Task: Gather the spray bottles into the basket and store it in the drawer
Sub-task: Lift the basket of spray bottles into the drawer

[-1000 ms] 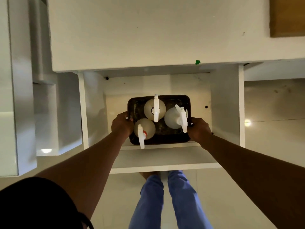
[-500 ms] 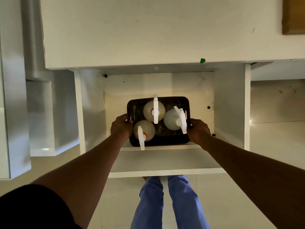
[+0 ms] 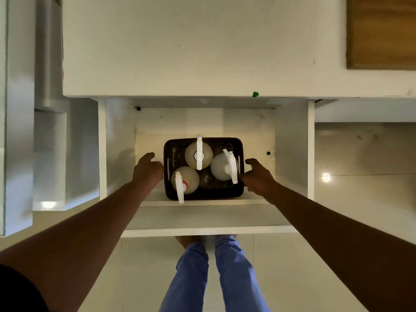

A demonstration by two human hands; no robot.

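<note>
A dark rectangular basket [image 3: 216, 192] rests on the floor of the open white drawer [image 3: 203, 216], near its front. Three spray bottles stand in it: one at the back [image 3: 198, 154], one at the front left with an orange collar [image 3: 185, 180], and a paler one at the right [image 3: 221, 166]. My left hand [image 3: 146, 170] hovers just off the basket's left side with fingers spread, holding nothing. My right hand [image 3: 257, 176] sits by the basket's right side, fingers loosely apart and off the rim.
The white countertop [image 3: 191, 46] overhangs the drawer's back. A wooden board [image 3: 380, 32] lies at the top right. Another white drawer or cabinet front [image 3: 51, 154] stands open at the left. My legs in blue trousers [image 3: 213, 275] stand just before the drawer front on a glossy floor.
Both hands were gripping the basket's sides; now they have let go and pulled slightly outward. The basket sits on the drawer floor.
</note>
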